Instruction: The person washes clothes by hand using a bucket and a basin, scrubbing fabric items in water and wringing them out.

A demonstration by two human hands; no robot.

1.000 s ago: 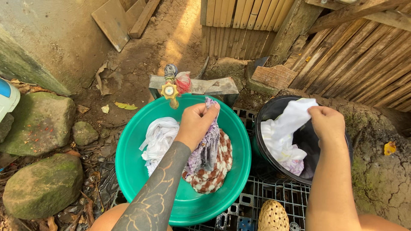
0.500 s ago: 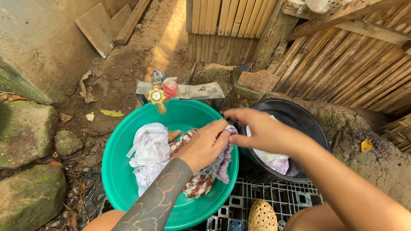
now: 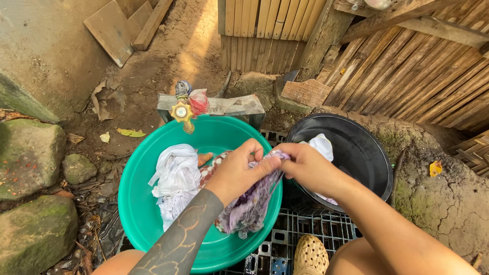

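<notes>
— What are the two hands doing over the tubs?

— Both pinch the same piece, a purple patterned cloth (image 3: 249, 203). The left hand (image 3: 239, 170) is closed on its top edge with thumb and fingers, and the right hand (image 3: 305, 165) grips that edge just beside it, at about 3 o'clock from the left. The two nearly touch.

— Where does the cloth hang?

— It droops from the pinch down over the 4 o'clock side of the green basin (image 3: 147, 203), its lower end lying inside near the rim. Holding it by one edge lets the rest hang free and open out, I would judge.

— What else is in the basin?

— A bunched white garment (image 3: 175, 175) at 9 o'clock from the left hand, and a brown-and-white checked cloth (image 3: 211, 165) peeking out between the two, mostly hidden by the hand.

— And the dark tub?

— A black bucket (image 3: 367, 158) sits at 3 o'clock of the basin, touching it or nearly so, with a white cloth (image 3: 322, 146) showing just behind the right hand. Both tubs rest on a plastic crate grid (image 3: 316, 229).

— Why is the basin set there?

— A brass tap (image 3: 182, 113) stands over its rim at 12 o'clock, so water would seemingly fall straight in.
</notes>
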